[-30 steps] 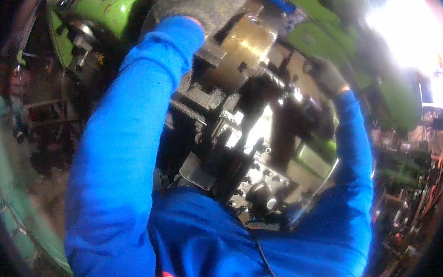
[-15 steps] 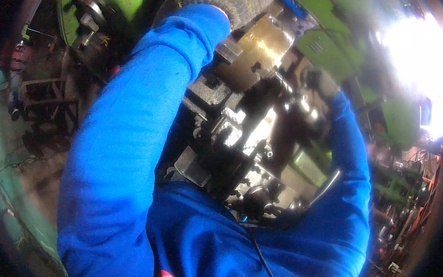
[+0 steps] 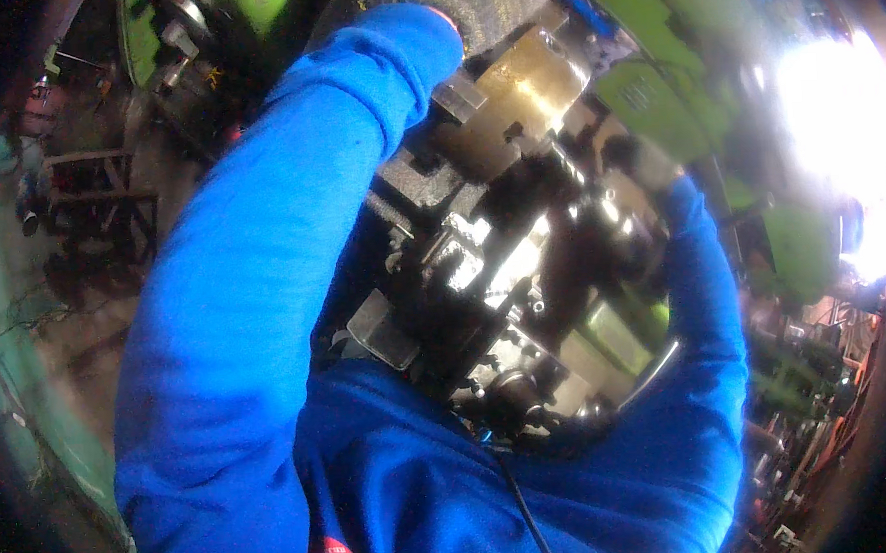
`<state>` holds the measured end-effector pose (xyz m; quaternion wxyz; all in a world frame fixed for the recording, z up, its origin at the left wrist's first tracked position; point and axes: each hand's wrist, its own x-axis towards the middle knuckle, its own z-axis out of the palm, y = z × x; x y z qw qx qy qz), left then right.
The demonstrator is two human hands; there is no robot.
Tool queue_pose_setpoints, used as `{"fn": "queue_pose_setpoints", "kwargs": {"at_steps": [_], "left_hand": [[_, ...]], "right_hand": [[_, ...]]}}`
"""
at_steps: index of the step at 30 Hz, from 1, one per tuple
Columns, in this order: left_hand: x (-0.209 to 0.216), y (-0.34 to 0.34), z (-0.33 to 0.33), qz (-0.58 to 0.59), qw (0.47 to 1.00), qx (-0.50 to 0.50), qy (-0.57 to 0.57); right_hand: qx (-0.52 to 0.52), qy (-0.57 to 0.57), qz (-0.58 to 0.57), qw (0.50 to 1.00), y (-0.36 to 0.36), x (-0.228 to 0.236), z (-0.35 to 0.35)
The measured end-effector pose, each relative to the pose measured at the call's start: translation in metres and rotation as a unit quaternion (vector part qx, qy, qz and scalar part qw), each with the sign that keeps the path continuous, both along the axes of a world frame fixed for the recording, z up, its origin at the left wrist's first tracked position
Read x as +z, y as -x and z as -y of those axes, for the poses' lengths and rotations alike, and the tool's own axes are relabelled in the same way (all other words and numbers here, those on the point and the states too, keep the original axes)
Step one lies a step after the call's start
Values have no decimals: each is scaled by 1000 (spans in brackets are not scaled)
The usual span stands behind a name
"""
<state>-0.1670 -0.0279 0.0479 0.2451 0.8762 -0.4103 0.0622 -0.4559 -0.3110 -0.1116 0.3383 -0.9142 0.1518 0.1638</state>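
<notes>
My left hand (image 3: 489, 14), in a dark knitted work glove, reaches to the far edge of a metalworking machine. Its fingers lie out of sight, so its grip does not show. Just below the glove is a shiny, brass-toned metal block (image 3: 528, 87), with a small steel block (image 3: 460, 97) at its near left. My right hand (image 3: 658, 168), also gloved, is at the machine's right side, close to dark and shiny metal parts. Shadow and blur hide its fingers. Between my arms are steel slides and fittings (image 3: 457, 256) with bright, worn surfaces.
Green machine housing (image 3: 644, 96) rises at the far right, and another green machine part (image 3: 259, 6) stands far left. A flat metal plate (image 3: 384, 330) juts out near my body. Strong light glares at right. A dark cable (image 3: 520, 503) hangs down my front.
My right forearm has shifted very slightly to the right. Both hands stay in nearly the same places.
</notes>
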Motion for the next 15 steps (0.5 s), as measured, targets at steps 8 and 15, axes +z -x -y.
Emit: {"fn": "queue_pose_setpoints", "kwargs": {"at_steps": [8,15], "left_hand": [[-2,0,-1,14,1000,13,-1],[3,-2,1,1,1000,14,-15]], "right_hand": [[48,-64,101,992,10,-30,30],[-21,-15,-36,999,-3,-6,6]]}}
